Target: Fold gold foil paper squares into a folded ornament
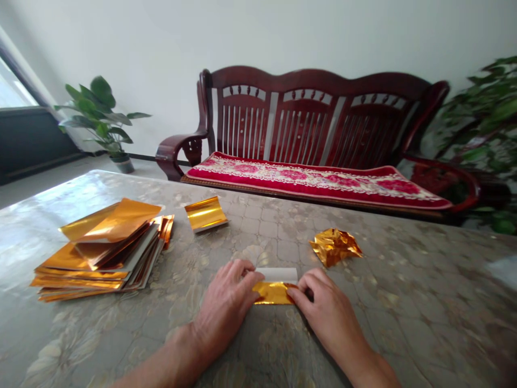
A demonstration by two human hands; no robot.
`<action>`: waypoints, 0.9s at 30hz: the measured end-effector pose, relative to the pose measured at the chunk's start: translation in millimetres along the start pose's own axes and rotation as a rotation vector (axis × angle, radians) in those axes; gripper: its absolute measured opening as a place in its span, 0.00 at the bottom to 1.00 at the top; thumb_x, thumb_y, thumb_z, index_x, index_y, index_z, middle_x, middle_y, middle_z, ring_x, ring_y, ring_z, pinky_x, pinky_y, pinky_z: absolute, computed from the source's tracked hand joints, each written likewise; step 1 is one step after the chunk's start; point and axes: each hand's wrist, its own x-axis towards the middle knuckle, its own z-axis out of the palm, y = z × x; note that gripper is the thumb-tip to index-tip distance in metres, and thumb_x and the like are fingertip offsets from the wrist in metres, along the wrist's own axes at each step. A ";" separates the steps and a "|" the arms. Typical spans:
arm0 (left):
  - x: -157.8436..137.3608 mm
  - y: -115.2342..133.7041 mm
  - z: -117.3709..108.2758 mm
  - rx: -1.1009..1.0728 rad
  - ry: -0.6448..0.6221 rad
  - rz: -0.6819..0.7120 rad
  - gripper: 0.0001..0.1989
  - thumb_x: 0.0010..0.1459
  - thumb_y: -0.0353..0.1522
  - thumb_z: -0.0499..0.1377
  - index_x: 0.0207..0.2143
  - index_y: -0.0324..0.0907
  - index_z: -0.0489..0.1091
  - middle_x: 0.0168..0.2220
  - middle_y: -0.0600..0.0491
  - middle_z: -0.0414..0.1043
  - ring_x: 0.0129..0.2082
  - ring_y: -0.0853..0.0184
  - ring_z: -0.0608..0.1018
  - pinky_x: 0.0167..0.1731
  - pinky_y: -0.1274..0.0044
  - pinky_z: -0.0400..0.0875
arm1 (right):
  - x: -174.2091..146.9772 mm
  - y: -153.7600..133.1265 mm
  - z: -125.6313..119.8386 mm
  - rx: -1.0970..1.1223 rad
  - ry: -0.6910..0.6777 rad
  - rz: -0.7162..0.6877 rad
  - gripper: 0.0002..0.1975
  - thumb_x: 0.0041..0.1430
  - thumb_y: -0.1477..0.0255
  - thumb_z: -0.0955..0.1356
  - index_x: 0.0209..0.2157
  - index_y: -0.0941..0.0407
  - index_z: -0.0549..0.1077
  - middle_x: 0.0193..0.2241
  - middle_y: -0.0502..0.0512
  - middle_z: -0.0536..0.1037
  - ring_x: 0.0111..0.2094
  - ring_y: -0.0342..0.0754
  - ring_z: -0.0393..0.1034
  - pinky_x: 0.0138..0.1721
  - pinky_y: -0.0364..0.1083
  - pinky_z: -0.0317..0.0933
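Note:
A sheet of gold foil paper (275, 293) lies on the table between my hands, its near part folded up so the gold side shows over a strip of the pale back. My left hand (230, 293) pinches the left end of the fold with thumb and fingers. At the right end, the thumb and curled fingers of my right hand (325, 302) grip the same sheet. Just beyond my right hand sits a crumpled gold foil piece (336, 247). Farther off to the left, a single curved gold sheet (207, 213) rests on the tabletop.
A loose stack of gold foil sheets (100, 253) occupies the left of the patterned table (194, 345). Behind the table's far edge stands a dark wooden bench (278, 124) with a red floral cushion (315, 178). Potted plants (100, 116) flank it on both sides.

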 end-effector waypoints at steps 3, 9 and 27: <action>-1.5 2.9 -0.2 -0.040 -0.096 0.165 0.11 0.67 0.29 0.52 0.47 0.48 0.71 0.44 0.53 0.71 0.44 0.65 0.72 0.46 0.72 0.70 | -0.9 -1.2 -0.9 -0.008 0.011 0.024 0.13 0.60 0.67 0.69 0.23 0.53 0.67 0.29 0.47 0.70 0.31 0.45 0.68 0.33 0.44 0.55; -0.7 4.6 -0.9 0.042 -0.204 0.249 0.11 0.66 0.32 0.54 0.50 0.47 0.69 0.44 0.55 0.73 0.44 0.64 0.72 0.47 0.71 0.71 | -2.0 -2.4 -1.6 -0.066 0.044 0.046 0.13 0.58 0.65 0.70 0.23 0.53 0.68 0.29 0.47 0.70 0.31 0.45 0.68 0.32 0.44 0.55; -8.2 19.9 3.6 0.305 -0.254 0.231 0.18 0.66 0.29 0.55 0.57 0.46 0.62 0.48 0.51 0.72 0.43 0.61 0.74 0.44 0.68 0.73 | -17.8 5.5 -7.1 0.057 0.185 -0.004 0.07 0.61 0.72 0.65 0.28 0.53 0.70 0.29 0.49 0.74 0.31 0.46 0.70 0.34 0.43 0.59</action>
